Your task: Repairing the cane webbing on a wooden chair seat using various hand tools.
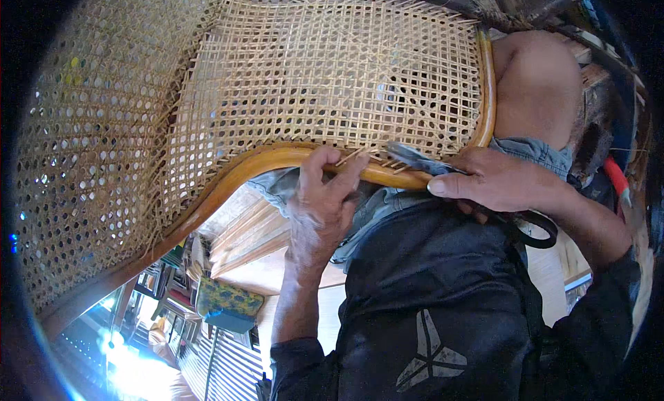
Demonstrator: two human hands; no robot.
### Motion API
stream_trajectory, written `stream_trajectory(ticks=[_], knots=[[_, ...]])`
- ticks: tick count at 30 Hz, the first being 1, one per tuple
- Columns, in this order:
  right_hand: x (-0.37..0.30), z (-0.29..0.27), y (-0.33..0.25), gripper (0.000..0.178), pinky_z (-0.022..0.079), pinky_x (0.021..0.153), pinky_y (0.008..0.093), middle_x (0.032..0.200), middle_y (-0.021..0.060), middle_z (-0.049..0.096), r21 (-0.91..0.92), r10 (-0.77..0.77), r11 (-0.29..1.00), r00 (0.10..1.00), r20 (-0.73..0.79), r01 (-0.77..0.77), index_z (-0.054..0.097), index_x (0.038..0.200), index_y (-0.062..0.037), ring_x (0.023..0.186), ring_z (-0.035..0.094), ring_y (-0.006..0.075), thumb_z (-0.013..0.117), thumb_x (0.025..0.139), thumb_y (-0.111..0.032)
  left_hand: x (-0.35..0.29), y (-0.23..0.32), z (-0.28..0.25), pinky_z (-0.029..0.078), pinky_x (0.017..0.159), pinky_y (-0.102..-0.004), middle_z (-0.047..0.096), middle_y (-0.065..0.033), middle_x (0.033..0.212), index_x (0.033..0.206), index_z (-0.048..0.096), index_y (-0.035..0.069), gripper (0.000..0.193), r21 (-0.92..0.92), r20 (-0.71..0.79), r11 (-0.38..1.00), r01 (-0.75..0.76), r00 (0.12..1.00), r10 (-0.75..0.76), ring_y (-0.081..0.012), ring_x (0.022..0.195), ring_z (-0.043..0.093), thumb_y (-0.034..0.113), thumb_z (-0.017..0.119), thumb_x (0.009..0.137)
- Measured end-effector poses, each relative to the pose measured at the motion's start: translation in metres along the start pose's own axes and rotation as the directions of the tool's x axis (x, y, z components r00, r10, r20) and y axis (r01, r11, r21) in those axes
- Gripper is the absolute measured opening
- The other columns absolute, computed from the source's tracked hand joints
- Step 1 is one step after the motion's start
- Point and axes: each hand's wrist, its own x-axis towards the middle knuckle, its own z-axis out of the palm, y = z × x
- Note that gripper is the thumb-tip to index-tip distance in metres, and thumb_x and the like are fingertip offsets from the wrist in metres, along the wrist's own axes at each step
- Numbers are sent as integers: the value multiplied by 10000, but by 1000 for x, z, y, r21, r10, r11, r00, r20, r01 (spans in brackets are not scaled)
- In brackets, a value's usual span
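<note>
Woven cane webbing (pixel 332 69) spans a chair frame (pixel 263 159) of curved, glossy yellow-brown wood or rattan. Loose strand ends (pixel 394 164) stick out over the near rail. My right hand (pixel 505 180) is closed around scissors (pixel 418 157), their blades pointing left along the rail beside the strand ends. A black handle loop (pixel 539 229) shows below that hand. Bent over the rail to the left of the blades, the fingers of my left hand (pixel 321 200) grip it close to the strand ends. Whether they also pinch a strand, I cannot tell.
More cane webbing (pixel 90 138) covers the large panel at left. The chair lies across my lap, near a bare knee (pixel 543 76). Wooden boards (pixel 252 235) and a patterned cushion-like item (pixel 228 297) are below left. A red-orange tube-like thing (pixel 615 174) stands at right.
</note>
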Motion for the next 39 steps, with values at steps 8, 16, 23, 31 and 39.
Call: stream_trajectory(ticks=[8,16,23,31,39], knots=[[-1,-1,5,645,494,475,297,675,87,581,7,-14,1000,998,57,13,595,958,55,519,591,167,487,912,-580,-12,-10,-5,541,719,-359,529,-107,1077,980,634,107,475,-65,27,985,-162,986,164,-237,911,609,-74,691,544],[10,7,0,715,482,452,344,532,84,557,-147,-25,988,996,81,37,597,679,40,441,575,181,450,910,-621,-4,-1,9,495,649,-299,574,-123,969,894,634,29,81,-72,-233,997,32,971,-48,-219,806,592,45,676,828],[14,13,2,719,485,476,361,475,90,533,-88,-60,994,997,39,64,594,620,25,439,576,197,449,911,-616,2,-3,15,539,586,-343,589,-81,962,944,621,67,187,-18,-229,999,-27,973,22,-235,738,640,92,730,795],[19,15,-17,657,489,497,390,478,116,541,-114,-56,992,997,45,61,626,747,50,440,575,230,448,927,-556,-3,-23,28,530,573,-351,582,-82,925,942,596,85,212,44,-290,985,-167,941,173,-245,726,631,105,737,786],[27,24,-17,621,512,606,454,618,239,599,-342,-170,932,978,-120,120,649,886,50,608,627,374,489,919,-549,1,-19,19,534,591,-353,580,-90,931,945,597,75,196,32,-324,988,-150,934,152,-239,761,630,91,722,795]])
